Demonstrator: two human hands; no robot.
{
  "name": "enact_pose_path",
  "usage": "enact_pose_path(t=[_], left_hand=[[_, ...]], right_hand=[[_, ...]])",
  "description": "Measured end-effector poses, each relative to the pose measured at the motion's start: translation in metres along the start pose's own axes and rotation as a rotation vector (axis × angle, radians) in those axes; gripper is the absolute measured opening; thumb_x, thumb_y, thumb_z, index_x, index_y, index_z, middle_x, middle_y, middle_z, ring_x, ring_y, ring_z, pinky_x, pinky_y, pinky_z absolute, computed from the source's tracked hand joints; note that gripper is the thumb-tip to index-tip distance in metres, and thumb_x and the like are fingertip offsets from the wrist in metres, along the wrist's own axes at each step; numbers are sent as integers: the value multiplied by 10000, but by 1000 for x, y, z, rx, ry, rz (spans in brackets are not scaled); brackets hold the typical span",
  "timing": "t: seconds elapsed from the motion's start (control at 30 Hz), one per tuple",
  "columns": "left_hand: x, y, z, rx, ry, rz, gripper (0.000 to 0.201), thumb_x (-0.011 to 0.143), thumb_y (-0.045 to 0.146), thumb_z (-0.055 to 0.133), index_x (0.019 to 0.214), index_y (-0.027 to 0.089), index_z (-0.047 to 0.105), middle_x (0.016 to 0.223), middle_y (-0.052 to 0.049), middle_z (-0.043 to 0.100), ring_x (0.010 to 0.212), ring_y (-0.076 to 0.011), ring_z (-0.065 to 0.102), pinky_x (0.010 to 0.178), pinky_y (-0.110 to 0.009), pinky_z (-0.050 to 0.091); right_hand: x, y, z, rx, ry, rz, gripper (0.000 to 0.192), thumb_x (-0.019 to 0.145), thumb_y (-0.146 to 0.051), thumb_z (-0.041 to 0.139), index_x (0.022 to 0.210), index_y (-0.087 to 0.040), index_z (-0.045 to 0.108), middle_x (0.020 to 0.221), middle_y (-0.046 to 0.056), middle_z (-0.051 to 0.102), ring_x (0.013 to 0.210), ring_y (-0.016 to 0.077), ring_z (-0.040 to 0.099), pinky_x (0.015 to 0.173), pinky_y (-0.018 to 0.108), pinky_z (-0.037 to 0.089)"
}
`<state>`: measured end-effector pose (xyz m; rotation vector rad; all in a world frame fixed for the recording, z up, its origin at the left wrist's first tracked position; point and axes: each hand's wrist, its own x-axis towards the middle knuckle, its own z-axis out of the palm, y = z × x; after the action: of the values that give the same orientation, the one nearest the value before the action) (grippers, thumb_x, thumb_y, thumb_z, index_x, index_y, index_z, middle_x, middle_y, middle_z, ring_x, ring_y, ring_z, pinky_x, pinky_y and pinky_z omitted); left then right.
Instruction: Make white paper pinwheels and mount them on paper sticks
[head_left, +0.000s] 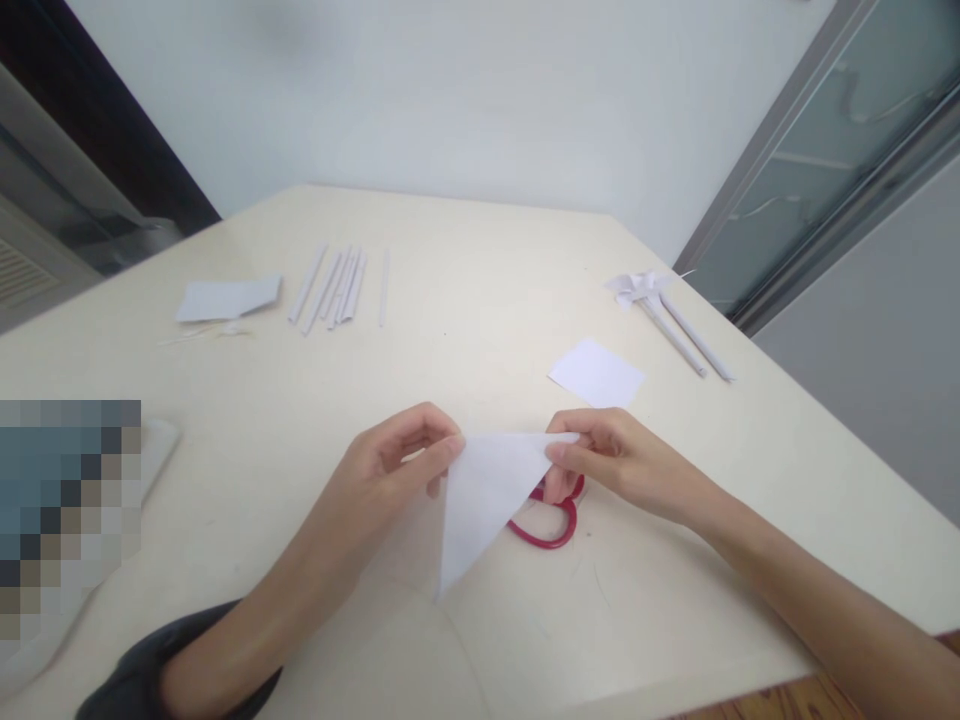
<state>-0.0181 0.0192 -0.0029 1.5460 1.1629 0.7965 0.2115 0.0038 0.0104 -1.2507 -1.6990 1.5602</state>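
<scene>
Head view: a white paper triangle is held between the two hands and serves as the landmark for every position given. The left hand pinches its upper left corner between thumb and fingers. The right hand pinches its upper right corner, the tip projecting past the thumb. The third corner points down toward the wearer, clear of both hands; whether it touches the surface cannot be told.

Red-handled scissors lie just right of the triangle, partly covered by it and the right hand; blades hidden. A white paper sheet lies beyond the triangle to the right, near the right hand. Well beyond it, farther right: cut paper beside two paper rods. Well beyond the triangle to the left: paper rolls and, farther left, a folded paper.
</scene>
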Motion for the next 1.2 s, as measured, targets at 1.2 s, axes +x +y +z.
enact_pose_path(t=[1.2], left_hand=[[-10, 14, 23, -369, -390, -360, 112, 765, 240, 635, 721, 145, 676, 614, -10, 690, 554, -146, 637, 555, -244, 497]], right_hand=[[-3, 1, 32, -378, 137, -212, 452, 900, -303, 438, 485, -149, 530, 483, -3, 555, 469, 80, 483, 498, 214, 355]])
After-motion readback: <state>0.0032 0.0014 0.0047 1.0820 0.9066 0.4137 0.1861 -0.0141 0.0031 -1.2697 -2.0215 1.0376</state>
